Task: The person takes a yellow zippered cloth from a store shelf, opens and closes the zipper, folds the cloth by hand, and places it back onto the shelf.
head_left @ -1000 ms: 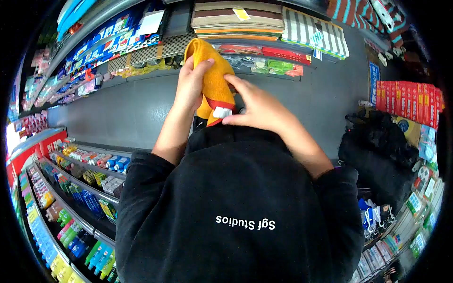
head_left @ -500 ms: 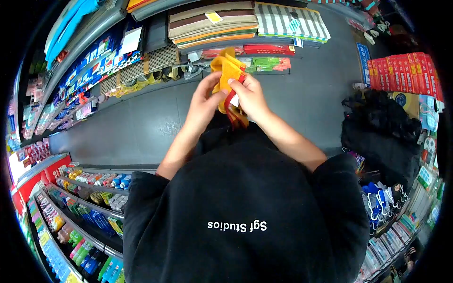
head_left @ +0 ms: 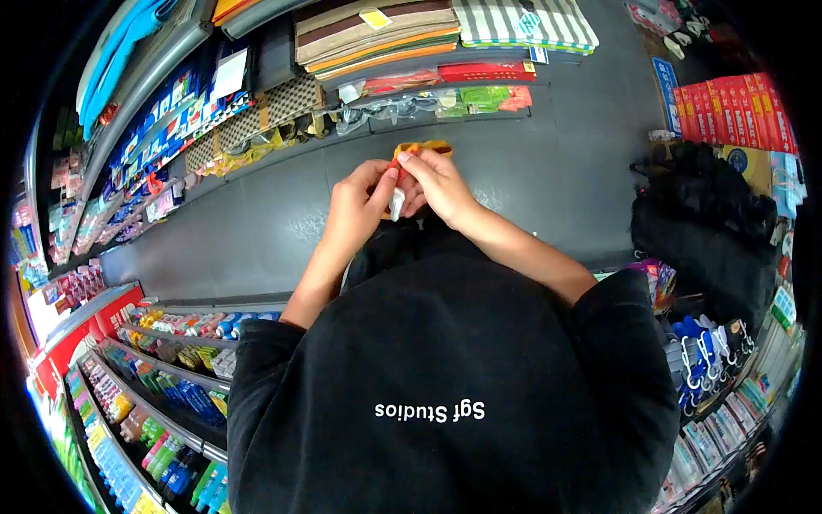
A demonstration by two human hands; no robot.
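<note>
A bunched orange-yellow cloth with a red edge [head_left: 437, 146] is held in front of my body, over the grey floor. My left hand [head_left: 360, 195] pinches its near side between thumb and fingers. From the other side, my right hand [head_left: 441, 184] grips the cloth, with its thumb close to the left one. A small white tag [head_left: 397, 202] shows below the two thumbs. The fingers and the crumple hide much of the cloth, so its full shape cannot be made out.
Folded striped textiles [head_left: 377, 38] and packed goods line a shelf ahead. Shelves of bottles [head_left: 171, 437] stand behind on the left. To the right are red boxes [head_left: 732, 116], a black furry heap [head_left: 706, 231] and hangers with blue and dark items [head_left: 702, 351].
The cloth has come down from a raised, upright position and is more gathered between my fingers. Both hands have drawn slightly nearer to my body and closer together.
</note>
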